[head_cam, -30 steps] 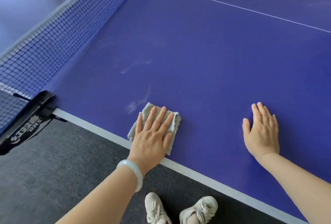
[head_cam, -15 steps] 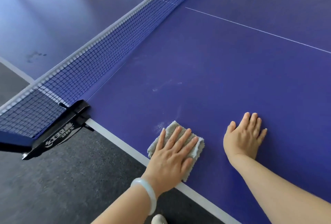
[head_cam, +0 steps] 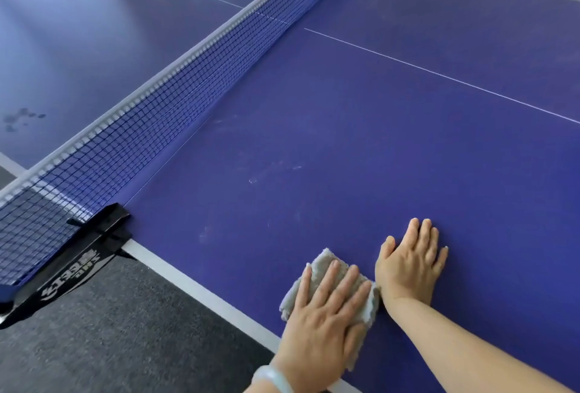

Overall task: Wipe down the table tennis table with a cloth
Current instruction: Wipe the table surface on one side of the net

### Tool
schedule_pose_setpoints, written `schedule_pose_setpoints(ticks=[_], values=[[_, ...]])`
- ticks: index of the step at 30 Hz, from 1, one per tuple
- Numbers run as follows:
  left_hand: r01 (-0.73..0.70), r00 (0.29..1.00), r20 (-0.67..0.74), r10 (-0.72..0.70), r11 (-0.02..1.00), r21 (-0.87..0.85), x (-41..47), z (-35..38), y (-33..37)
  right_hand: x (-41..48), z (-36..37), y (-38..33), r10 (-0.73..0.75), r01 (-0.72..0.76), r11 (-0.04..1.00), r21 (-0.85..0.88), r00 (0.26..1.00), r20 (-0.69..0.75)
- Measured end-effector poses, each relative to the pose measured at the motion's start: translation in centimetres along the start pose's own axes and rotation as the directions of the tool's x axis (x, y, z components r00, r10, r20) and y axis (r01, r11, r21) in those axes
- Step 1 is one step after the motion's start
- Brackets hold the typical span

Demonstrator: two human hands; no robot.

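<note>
Most of cloth (head_cam: 323, 262) hidden under left hand (head_cam: 323, 314); only grey fringe shows past fingers and at both sides. Left forearm and pale bracelet (head_cam: 273, 378) cut off by bottom edge. Palm of right hand (head_cam: 411, 267) hidden against table (head_cam: 345, 141); forearm runs out at bottom right corner. Blue table cut off on every side. Far end of net (head_cam: 188, 100) leaves frame at top, near end at left. Print on net clamp (head_cam: 78, 254) upside down, unreadable. Nature of dark marks (head_cam: 18, 118) on far half cannot be told.

Blue table tennis table top (head_cam: 361, 147) edged white; fluffy grey cloth (head_cam: 326, 262) under left hand (head_cam: 326, 314); black-meshed net (head_cam: 175, 104) seen far left.
</note>
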State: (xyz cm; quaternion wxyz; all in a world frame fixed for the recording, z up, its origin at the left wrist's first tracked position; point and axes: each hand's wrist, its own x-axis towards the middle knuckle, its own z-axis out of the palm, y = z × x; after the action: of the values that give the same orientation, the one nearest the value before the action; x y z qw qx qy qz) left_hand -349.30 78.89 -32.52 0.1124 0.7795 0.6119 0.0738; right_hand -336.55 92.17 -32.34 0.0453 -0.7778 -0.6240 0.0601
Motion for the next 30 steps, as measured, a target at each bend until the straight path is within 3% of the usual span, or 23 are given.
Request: schedule_pose_setpoints(ticks=[2, 4, 7, 9, 10, 11, 13, 14, 16, 18, 19, 21, 24, 30], values=[[-0.016, 0.999, -0.027, 0.018, 0.999, 0.052, -0.3, -0.9, -4.1, 0.0, 0.0, 0.1, -0.004, 0.005, 1.000, 0.009, 1.000, -0.008], [0.176, 0.983, -0.066, -0.171, 0.982, 0.071, 0.2, -2.8, -9.5, -0.1, 0.0, 0.1, -0.003, 0.004, 1.000, 0.016, 1.000, -0.020], [0.586, 0.807, -0.078, -0.586, 0.810, -0.017, 2.5, -5.3, -15.9, -0.1, -0.1, 0.0, 0.003, -0.003, 1.000, -0.012, 1.000, -0.013], [0.702, 0.705, -0.053, -0.707, 0.707, -0.091, 4.6, -5.6, -15.3, -0.1, -0.1, -0.1, 0.004, -0.004, 1.000, -0.021, 1.000, -0.006], [0.685, 0.720, -0.057, -0.691, 0.722, -0.101, 5.6, -5.3, -13.4, -0.1, -0.2, -0.1, 0.003, -0.003, 1.000, -0.018, 1.000, -0.005], [0.611, 0.786, -0.064, -0.615, 0.788, -0.078, 6.2, -4.7, -11.0, -0.1, -0.2, -0.1, 0.001, -0.001, 1.000, -0.016, 1.000, -0.006], [0.335, 0.940, -0.064, -0.334, 0.942, -0.005, 6.3, -3.1, -5.1, -0.1, -0.1, -0.1, 0.002, -0.002, 1.000, -0.007, 1.000, -0.009], [0.196, 0.980, -0.040, -0.195, 0.981, 0.005, 5.9, -2.5, -2.8, -0.1, -0.1, -0.1, 0.000, 0.000, 1.000, -0.001, 1.000, -0.010], [0.048, 0.999, 0.004, -0.048, 0.999, -0.003, 5.3, -1.8, -1.2, 0.0, 0.0, 0.1, -0.013, 0.013, 1.000, 0.000, 1.000, -0.007], [-0.015, 0.999, 0.040, 0.013, 0.999, 0.045, 5.1, -2.0, -3.4, 0.0, 0.1, 0.1, -0.021, 0.021, 1.000, -0.001, 1.000, -0.009], [-0.002, 0.999, 0.037, 0.000, 0.998, 0.064, 5.2, -2.4, -5.3, 0.0, 0.1, 0.1, -0.023, 0.023, 1.000, 0.000, 1.000, -0.012], [0.180, 0.983, 0.003, -0.181, 0.982, 0.059, 6.1, -3.7, -10.1, -0.2, 0.1, 0.1, -0.029, 0.028, 1.000, -0.006, 0.999, -0.021], [0.439, 0.898, -0.015, -0.439, 0.897, 0.060, 7.7, -5.4, -16.2, -0.2, 0.1, 0.1, -0.028, 0.027, 0.999, -0.042, 1.000, -0.014], [0.469, 0.883, -0.010, -0.470, 0.880, 0.072, 8.1, -5.6, -17.2, -0.3, -0.5, 0.0, -0.039, 0.039, 0.999, -0.006, 0.999, 0.014]])
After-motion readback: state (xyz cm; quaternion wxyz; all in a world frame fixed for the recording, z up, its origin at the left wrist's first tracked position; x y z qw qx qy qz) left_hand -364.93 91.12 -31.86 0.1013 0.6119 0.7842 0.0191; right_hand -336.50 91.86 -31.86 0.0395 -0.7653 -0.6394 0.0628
